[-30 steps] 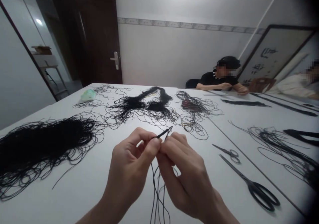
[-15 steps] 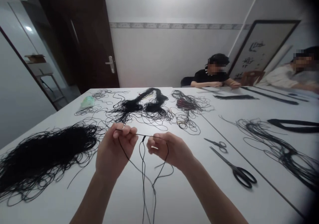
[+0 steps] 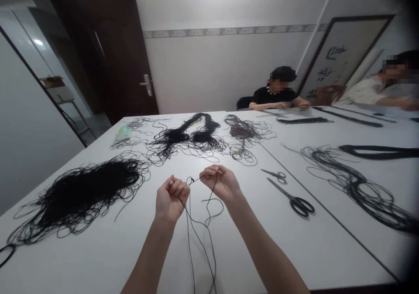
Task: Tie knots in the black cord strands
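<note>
A thin black cord (image 3: 196, 179) runs between my two hands above the white table, with a small knot and loop near my left fingers. My left hand (image 3: 173, 196) is closed in a fist around one side of the cord. Slightly farther away, my right hand (image 3: 222, 181) pinches the other side between thumb and fingers. Loose strands of the same cord hang below both hands and trail toward the near edge. To the left lies a large tangled bundle of black cord (image 3: 94, 189).
Small scissors (image 3: 279, 177) and larger black-handled scissors (image 3: 299, 204) lie right of my hands. More cord bundles (image 3: 203, 139) are farther back; looped strands (image 3: 356, 189) lie at right. A pale green item (image 3: 123, 132) sits far left. Two people (image 3: 278, 89) sit across the table (image 3: 262, 250).
My left hand has moved right and curled into a tighter fist. The cord between the hands now slants, and its knot sits by a small loop. The camera view has shifted.
</note>
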### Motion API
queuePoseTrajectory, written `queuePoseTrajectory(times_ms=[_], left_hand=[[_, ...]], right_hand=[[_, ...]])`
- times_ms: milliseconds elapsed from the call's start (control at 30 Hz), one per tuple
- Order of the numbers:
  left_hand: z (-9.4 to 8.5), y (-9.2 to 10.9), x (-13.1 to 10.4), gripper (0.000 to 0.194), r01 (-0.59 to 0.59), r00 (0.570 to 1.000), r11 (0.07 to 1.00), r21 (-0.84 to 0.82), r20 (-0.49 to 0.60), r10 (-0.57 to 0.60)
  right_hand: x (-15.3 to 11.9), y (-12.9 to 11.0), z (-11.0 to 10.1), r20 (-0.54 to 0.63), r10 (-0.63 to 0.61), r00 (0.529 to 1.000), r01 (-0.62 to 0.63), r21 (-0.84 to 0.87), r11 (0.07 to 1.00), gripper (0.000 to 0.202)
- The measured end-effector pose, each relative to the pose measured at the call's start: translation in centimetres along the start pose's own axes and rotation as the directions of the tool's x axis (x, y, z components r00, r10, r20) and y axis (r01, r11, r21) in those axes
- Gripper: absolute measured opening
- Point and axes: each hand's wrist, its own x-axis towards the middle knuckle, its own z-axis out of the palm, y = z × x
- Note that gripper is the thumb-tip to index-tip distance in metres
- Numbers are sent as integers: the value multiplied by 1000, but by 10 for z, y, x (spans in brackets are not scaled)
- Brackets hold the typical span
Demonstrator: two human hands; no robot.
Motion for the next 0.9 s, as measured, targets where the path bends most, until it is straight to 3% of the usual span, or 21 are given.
queuePoseTrajectory(times_ms=[133,233,333,467,600,733,900], left_hand=[[-8,14,-14,37,-212,977,977,-8,40,212],[-9,33,-23,40,-382,917,924,-13,115,381],[-5,42,-33,42,-452,868,891,36,248,430],[3,30,-43,42,-497,800,850,176,472,370],[6,13,-51,39,-609,682,719,336,685,258],[3,12,-59,37,-742,589,474,474,799,123],[-2,23,-67,39,-849,509,126,513,858,-62]], right_hand=[[-34,-12,-11,102,0,995,14,-140,990,38],[-70,-36,-22,215,156,964,-76,-341,937,50],[-92,-52,-22,209,306,929,-143,-559,817,41],[-90,-40,10,65,278,958,-155,-700,697,35],[-73,-12,48,16,328,944,-217,-718,661,42],[-59,2,61,35,386,922,-254,-696,672,41],[-48,3,54,108,413,904,-204,-741,640,27]])
